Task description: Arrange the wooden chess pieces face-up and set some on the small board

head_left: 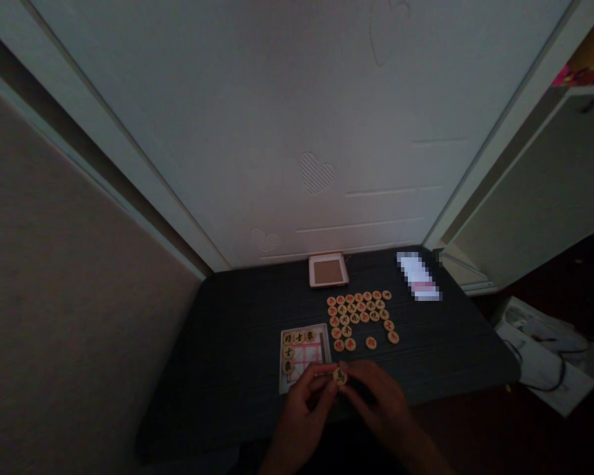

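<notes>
Between the fingertips of both hands is a round Chinese chess piece [339, 377] with a dark character facing up. My left hand [304, 402] pinches it from the left, and my right hand [376, 396] grips it from the right. Behind my left hand lies a shallow white box [280, 376], partly covered by that hand. Several dark-marked pieces [299, 337] sit along its top and left inner edges, above a sheet with red lines. To the right, rows of loose chess pieces [355, 318] with red or dark characters lie face up on the dark table [237, 310].
A box lid or tray [329, 271] with a brown inside stands at the table's back edge by the white panel. A pixelated bright object [418, 276] lies at the back right. White boxes [549, 356] with a dark cord are on the floor at right.
</notes>
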`<move>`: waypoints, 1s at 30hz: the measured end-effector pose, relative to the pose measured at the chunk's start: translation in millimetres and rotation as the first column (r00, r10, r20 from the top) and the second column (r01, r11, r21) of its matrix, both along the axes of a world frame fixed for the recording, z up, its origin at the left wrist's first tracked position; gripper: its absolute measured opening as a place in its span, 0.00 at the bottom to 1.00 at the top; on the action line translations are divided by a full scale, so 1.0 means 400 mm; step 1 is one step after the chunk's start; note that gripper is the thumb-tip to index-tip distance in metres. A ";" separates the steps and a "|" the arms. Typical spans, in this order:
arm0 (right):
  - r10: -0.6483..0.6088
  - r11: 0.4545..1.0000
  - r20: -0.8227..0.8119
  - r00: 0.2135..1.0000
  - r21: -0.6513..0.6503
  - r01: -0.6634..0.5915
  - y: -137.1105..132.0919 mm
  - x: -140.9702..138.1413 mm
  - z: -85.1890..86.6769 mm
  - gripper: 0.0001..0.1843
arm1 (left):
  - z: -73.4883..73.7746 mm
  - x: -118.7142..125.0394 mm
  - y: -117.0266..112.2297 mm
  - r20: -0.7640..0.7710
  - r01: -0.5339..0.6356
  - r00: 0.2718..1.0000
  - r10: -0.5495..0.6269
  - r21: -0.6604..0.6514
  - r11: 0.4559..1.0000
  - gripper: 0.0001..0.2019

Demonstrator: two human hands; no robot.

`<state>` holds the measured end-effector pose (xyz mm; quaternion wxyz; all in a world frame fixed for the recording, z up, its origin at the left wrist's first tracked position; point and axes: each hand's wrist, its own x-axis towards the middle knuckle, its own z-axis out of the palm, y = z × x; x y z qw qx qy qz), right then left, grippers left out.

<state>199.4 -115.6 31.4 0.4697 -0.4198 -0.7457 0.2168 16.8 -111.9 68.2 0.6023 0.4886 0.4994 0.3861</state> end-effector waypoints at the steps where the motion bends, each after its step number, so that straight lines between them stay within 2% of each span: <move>1: -0.003 1.000 -0.001 1.000 -0.005 0.003 0.000 0.000 0.001 0.17 | -0.002 -0.001 -0.001 -0.010 0.003 1.000 -0.003 0.006 1.000 0.15; 6: 0.017 0.999 -0.043 0.999 -0.033 -0.019 0.003 -0.003 0.008 0.18 | -0.019 -0.007 -0.002 -0.032 -0.005 0.999 0.006 0.043 0.999 0.15; 10: 0.022 0.988 -0.099 0.995 -0.151 -0.037 0.004 -0.008 0.018 0.16 | -0.018 -0.012 0.000 -0.037 -0.007 0.999 0.010 0.066 0.998 0.13; 15: -0.045 0.960 -0.172 0.984 -0.279 -0.005 0.002 -0.020 0.023 0.14 | -0.019 -0.014 -0.001 -0.008 -0.008 1.000 0.008 0.079 0.997 0.12; 26: -0.130 0.908 -0.237 0.963 -0.418 0.020 -0.004 -0.031 0.018 0.14 | -0.020 -0.008 -0.001 0.112 -0.026 0.993 0.029 -0.027 0.999 0.15; 30: -0.127 0.868 -0.292 0.948 -0.495 -0.036 -0.004 -0.030 0.021 0.16 | -0.025 -0.010 -0.002 0.096 -0.040 0.994 0.044 -0.044 0.998 0.17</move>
